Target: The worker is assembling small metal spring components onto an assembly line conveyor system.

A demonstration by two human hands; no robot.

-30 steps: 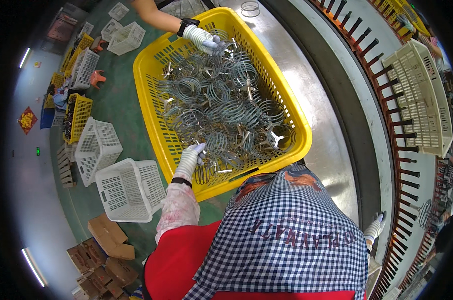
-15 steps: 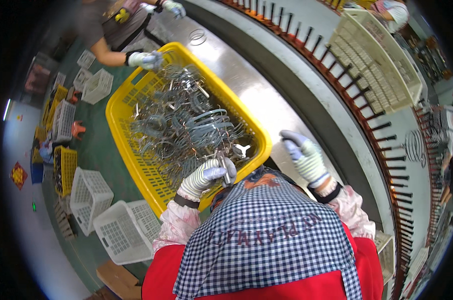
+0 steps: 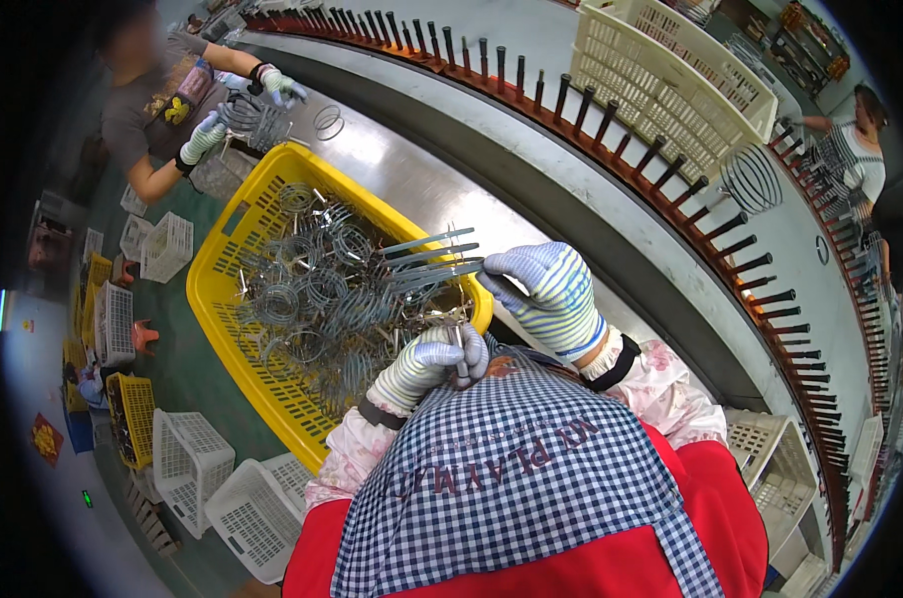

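My left hand [image 3: 418, 371], in a striped glove, is closed round a short shiny metal piece [image 3: 461, 356] at the near rim of the yellow basket [image 3: 215, 329]. My right hand [image 3: 556, 299], gloved alike, pinches at the right end of a stack of grey metal rings [image 3: 431, 261] seen almost edge-on above the basket. The fingers hide exactly how many rings they grip. Beneath lies a tangled heap of wire rings [image 3: 297, 299] with small metal pieces among them.
At the far left a co-worker [image 3: 157, 110] in gloves holds a bundle of rings [image 3: 257, 120]. A metal worktop [image 3: 411, 179] runs beside a conveyor with upright black pegs [image 3: 606, 120]. White crates [image 3: 257, 518] stand on the floor; a large cream crate [image 3: 660, 80] is beyond the pegs.
My right hand has moved from over the worktop to the rings and closed on them. The co-worker's hand has left the basket and now holds rings. The whole view has shifted.
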